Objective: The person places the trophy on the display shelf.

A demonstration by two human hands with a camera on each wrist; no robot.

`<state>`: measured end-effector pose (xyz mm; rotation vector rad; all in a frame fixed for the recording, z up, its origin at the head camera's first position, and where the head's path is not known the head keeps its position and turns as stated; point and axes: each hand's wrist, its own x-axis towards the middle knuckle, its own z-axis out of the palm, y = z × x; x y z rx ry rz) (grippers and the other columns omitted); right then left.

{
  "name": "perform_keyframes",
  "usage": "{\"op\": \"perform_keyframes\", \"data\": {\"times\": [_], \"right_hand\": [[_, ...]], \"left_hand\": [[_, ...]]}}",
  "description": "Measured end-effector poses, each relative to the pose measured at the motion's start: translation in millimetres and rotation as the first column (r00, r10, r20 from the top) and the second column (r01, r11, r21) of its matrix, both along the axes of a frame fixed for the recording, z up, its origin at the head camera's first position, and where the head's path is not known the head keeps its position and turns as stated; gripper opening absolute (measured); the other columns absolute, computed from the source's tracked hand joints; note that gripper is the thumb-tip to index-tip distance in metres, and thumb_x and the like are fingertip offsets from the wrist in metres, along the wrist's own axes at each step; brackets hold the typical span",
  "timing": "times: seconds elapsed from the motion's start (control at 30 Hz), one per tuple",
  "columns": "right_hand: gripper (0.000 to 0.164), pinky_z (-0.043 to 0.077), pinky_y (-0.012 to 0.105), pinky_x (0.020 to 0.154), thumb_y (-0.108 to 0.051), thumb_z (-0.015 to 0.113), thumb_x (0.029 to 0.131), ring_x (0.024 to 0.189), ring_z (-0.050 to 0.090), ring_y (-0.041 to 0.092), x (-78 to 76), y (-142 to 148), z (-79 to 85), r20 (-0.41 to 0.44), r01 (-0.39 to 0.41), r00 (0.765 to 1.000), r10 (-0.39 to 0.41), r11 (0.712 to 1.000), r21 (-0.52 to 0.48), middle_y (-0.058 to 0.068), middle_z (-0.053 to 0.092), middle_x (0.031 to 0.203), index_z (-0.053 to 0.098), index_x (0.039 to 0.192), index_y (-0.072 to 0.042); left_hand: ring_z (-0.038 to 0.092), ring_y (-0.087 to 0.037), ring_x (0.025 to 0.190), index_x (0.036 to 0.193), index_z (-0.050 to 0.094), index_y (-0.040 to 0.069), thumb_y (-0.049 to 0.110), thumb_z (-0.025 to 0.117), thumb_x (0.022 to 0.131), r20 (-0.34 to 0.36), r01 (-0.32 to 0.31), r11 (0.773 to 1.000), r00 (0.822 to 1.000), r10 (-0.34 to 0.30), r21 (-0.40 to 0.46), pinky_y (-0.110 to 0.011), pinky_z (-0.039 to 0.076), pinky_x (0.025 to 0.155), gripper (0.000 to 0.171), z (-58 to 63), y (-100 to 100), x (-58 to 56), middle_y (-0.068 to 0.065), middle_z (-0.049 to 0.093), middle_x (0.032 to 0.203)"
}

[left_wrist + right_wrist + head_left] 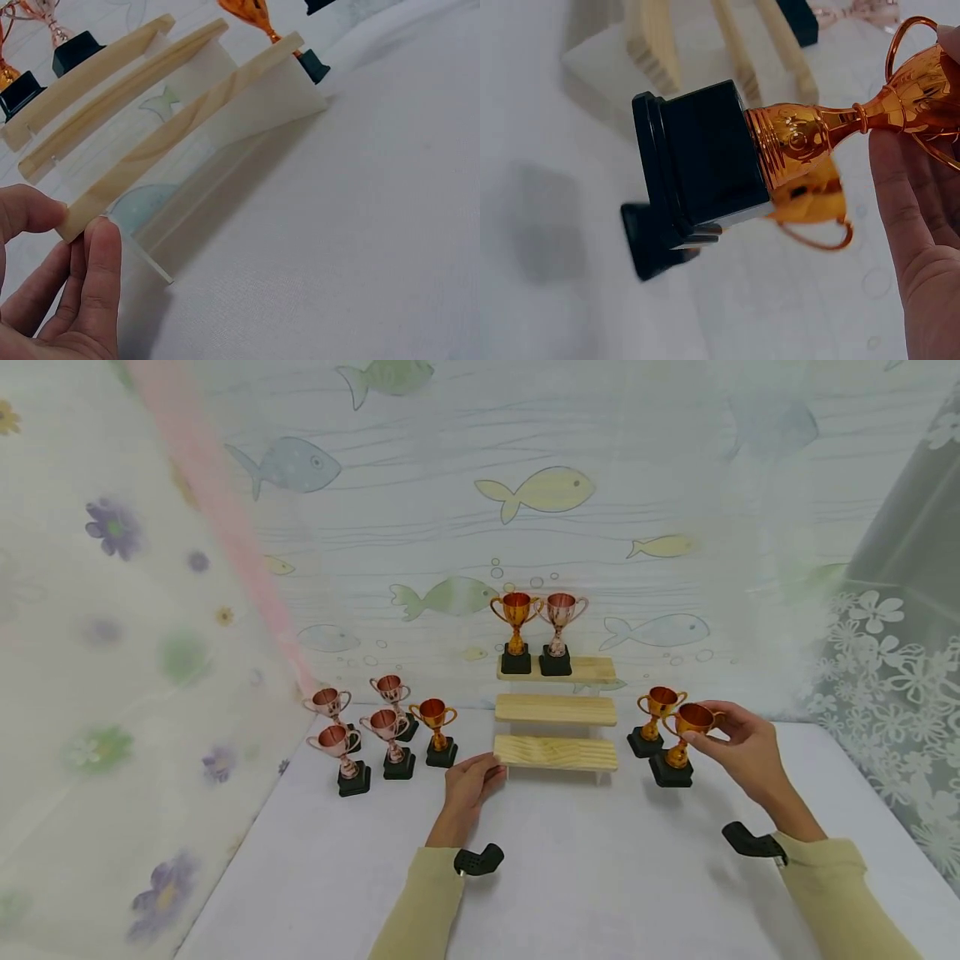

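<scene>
A three-step wooden shelf [555, 752] stands mid-table on pale supports. My left hand [467, 789] pinches the left end of its lowest board [172, 135] between thumb and fingers. On the right, my right hand [742, 752] grips a gold trophy cup [678, 752] by its bowl. In the right wrist view its black base [705, 154] looks raised off the table. Just behind it stands another gold trophy [647, 739]. Side by side on the top step are a gold trophy [517, 635] and a rose-gold trophy [557, 635].
Left of the shelf stand several rose-gold trophies [397, 762] and one gold trophy [441, 747]. A white cloth [585, 877] covers the table. Behind hangs a fish-patterned curtain [420, 510], with a flowered curtain [97, 652] along the left side.
</scene>
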<state>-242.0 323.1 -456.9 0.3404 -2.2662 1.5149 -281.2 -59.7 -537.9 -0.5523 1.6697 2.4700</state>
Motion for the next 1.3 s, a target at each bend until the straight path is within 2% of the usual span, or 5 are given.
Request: {"op": "perform_keyframes", "data": {"times": [0.47, 0.67, 0.83, 0.97, 1.3], "right_hand": [[0.039, 0.058, 0.015, 0.081, 0.013, 0.073, 0.085, 0.097, 0.066, 0.006, -29.1, -42, 47.7, -0.087, -0.167, 0.984, 0.156, 0.977, -0.136, -0.006, 0.067, 0.113, 0.063, 0.122, 0.003], [0.037, 0.058, 0.015, 0.08, 0.006, 0.075, 0.087, 0.099, 0.067, 0.005, -47.8, -56, 64.1, -0.106, -0.114, 0.989, 0.099, 0.982, -0.151, -0.009, 0.068, 0.112, 0.065, 0.122, -0.001], [0.037, 0.058, 0.015, 0.08, 0.004, 0.076, 0.087, 0.097, 0.068, 0.006, -65.3, -66, 77.6, -0.132, -0.126, 0.986, 0.102, 0.973, -0.191, -0.007, 0.069, 0.109, 0.066, 0.123, 0.0], [0.039, 0.057, 0.013, 0.081, 0.001, 0.077, 0.087, 0.095, 0.066, 0.006, -79.3, -71, 85.8, -0.156, -0.097, 0.985, 0.073, 0.983, -0.153, -0.008, 0.069, 0.107, 0.065, 0.124, 0.001], [0.042, 0.053, 0.014, 0.077, -0.003, 0.08, 0.085, 0.086, 0.061, 0.006, -112.9, -77, 82.1, -0.167, -0.039, 0.986, 0.013, 0.987, -0.154, -0.014, 0.068, 0.097, 0.066, 0.125, 0.002]], "left_hand": [[0.07, -0.012, 0.079, 0.125, 0.064, -0.012, 0.0, 0.068, 0.092, -0.012, -0.008, 1.0, 1.0, 0.008, 0.022, -0.025, 0.062, 0.079, 0.036, -1.0, 1, -1.3, -0.01, 0.07, 0.091], [0.069, -0.013, 0.082, 0.125, 0.064, -0.012, 0.0, 0.069, 0.092, -0.006, -0.014, 1.0, 1.0, 0.014, 0.024, -0.026, 0.062, 0.082, 0.036, -0.5, 2, -0.2, -0.011, 0.07, 0.094], [0.069, -0.014, 0.085, 0.126, 0.064, -0.01, 0.001, 0.069, 0.092, 0.003, -0.012, 0.999, 1.0, 0.012, 0.034, -0.027, 0.061, 0.085, 0.037, 0.2, 3, -0.2, -0.011, 0.069, 0.098], [0.068, -0.014, 0.086, 0.128, 0.063, -0.01, 0.001, 0.068, 0.093, 0.004, -0.014, 0.999, 1.0, 0.014, 0.036, -0.027, 0.061, 0.086, 0.038, 0.3, 5, 0.4, -0.012, 0.068, 0.101], [0.068, -0.014, 0.086, 0.125, 0.064, -0.01, -0.001, 0.068, 0.091, 0.006, -0.037, 0.998, 0.999, 0.037, 0.043, -0.025, 0.061, 0.082, 0.036, -1.9, 5, -1.8, -0.013, 0.068, 0.102]]}}
